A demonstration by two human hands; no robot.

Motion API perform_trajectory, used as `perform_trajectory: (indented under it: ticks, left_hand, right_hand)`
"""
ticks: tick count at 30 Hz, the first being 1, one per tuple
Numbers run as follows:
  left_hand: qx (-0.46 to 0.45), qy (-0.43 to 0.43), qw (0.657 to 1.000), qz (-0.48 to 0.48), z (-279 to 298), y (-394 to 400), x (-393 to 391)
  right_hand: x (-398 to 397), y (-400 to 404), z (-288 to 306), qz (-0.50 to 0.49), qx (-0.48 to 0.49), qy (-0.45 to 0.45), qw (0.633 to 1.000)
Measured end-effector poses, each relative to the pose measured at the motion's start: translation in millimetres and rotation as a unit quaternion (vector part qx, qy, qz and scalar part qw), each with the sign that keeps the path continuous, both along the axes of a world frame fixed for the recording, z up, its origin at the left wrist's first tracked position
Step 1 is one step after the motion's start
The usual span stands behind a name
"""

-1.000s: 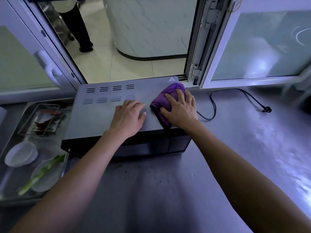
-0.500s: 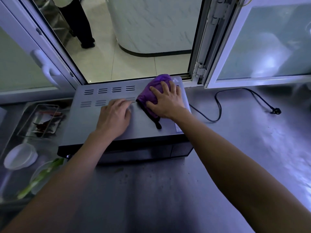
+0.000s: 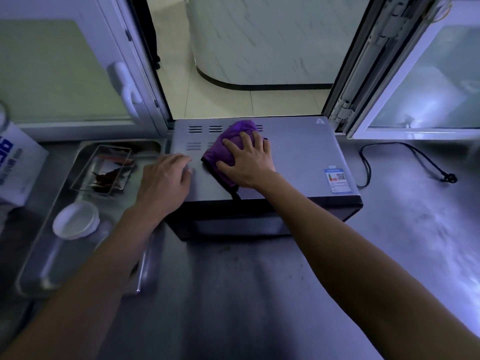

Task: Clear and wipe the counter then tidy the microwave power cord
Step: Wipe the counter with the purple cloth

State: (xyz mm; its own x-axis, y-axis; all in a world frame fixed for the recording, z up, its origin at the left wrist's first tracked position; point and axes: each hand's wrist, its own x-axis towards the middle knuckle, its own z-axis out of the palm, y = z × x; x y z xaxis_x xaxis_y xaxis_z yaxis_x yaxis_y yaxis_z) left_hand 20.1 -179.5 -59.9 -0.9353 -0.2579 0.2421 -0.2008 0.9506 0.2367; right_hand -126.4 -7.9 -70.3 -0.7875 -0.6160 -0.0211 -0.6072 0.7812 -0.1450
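Observation:
A grey microwave (image 3: 298,157) stands on the steel counter (image 3: 259,294) under an open window. My right hand (image 3: 246,162) presses a purple cloth (image 3: 226,149) flat on the left part of the microwave's top, near the vent slots. My left hand (image 3: 166,180) rests palm down on the top's left front corner, holding nothing. The black power cord (image 3: 405,149) lies loose on the counter to the right, its plug (image 3: 449,176) unplugged at the far end.
A steel tray (image 3: 52,242) left of the microwave holds a small metal dish of red chillies (image 3: 106,172) and a white bowl (image 3: 76,219). A white carton (image 3: 15,167) stands at the far left. White window frames rise behind the counter.
My right hand has slid the purple cloth leftward across the microwave's top, from its right edge to near the vents. My left hand has shifted left to the corner.

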Motion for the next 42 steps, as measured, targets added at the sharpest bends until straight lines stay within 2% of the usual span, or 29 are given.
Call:
perform_trajectory:
  ticks: [9, 13, 20, 30, 37, 40, 42]
  left_hand:
    - [0.035, -0.011, 0.999, -0.015, -4.8, -53.0, 51.8]
    - [0.064, 0.005, 0.998, -0.005, -1.7, -61.7, 58.7]
    - [0.076, 0.027, 0.995, -0.061, 3.9, -46.2, 45.6]
    - [0.018, 0.03, 0.985, -0.171, -5.4, 34.0, 27.5]
    - [-0.004, -0.002, 0.972, -0.235, -4.6, 105.2, 9.8]
    - [-0.022, -0.016, 0.966, -0.259, -3.7, 130.8, -7.3]
    - [-0.031, -0.023, 0.962, -0.269, -4.9, 144.6, -18.7]
  right_hand:
    - [56.7, -68.4, 1.7, 0.008, -0.005, 0.013, 1.0]
    - [86.1, -68.8, 1.4, 0.02, -0.026, 0.035, 0.999]
    - [122.3, -16.1, -1.6, 0.001, -0.065, 0.064, 0.996]
    - [120.8, 109.0, -22.9, -0.121, -0.13, 0.16, 0.971]
    - [105.8, 182.3, -56.6, -0.227, -0.246, 0.211, 0.918]
    - [94.5, 198.7, -70.1, -0.3, -0.338, 0.213, 0.866]
    - [89.3, 202.5, -76.2, -0.346, -0.399, 0.178, 0.83]
